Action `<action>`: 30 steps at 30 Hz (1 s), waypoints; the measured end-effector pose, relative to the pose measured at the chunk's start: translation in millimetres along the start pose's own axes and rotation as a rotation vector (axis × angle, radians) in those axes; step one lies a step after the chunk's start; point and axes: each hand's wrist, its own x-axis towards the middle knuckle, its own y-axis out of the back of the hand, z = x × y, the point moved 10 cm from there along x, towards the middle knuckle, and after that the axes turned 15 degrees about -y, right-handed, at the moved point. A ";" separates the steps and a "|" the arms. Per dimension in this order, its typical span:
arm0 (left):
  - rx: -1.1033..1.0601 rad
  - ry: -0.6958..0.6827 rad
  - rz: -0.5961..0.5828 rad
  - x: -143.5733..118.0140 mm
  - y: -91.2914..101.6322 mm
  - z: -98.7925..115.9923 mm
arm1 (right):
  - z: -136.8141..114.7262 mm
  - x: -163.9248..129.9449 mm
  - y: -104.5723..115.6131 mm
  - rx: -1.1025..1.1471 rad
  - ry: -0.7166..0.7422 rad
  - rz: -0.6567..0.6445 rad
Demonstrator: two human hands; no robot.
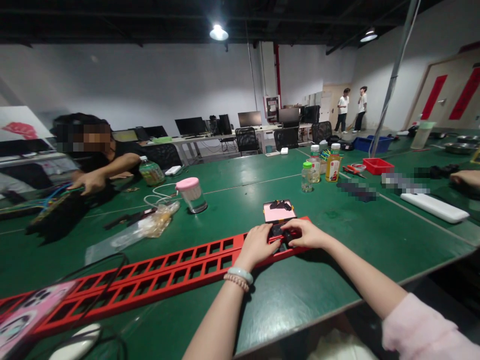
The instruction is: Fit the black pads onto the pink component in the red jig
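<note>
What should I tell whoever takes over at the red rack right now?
Left hand: fingers on a small black part at the right end of the red rack; grip unclear.
Right hand: fingers on the same part from the other side; grip unclear.
Pink tray holding more black parts sits just behind the hands, touching the rack.
The rack lies along the green table; the slots in view left of the hands look empty.
Done: at most the end slot is being worked.
Left: seemingly the rest of the slots.
Another person works at the far left of the table.
</note>
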 end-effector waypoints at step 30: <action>0.005 -0.004 -0.013 1.8 -3.8 -1.6 | -13.7 -5.7 -7.4 -0.203 0.055 -0.004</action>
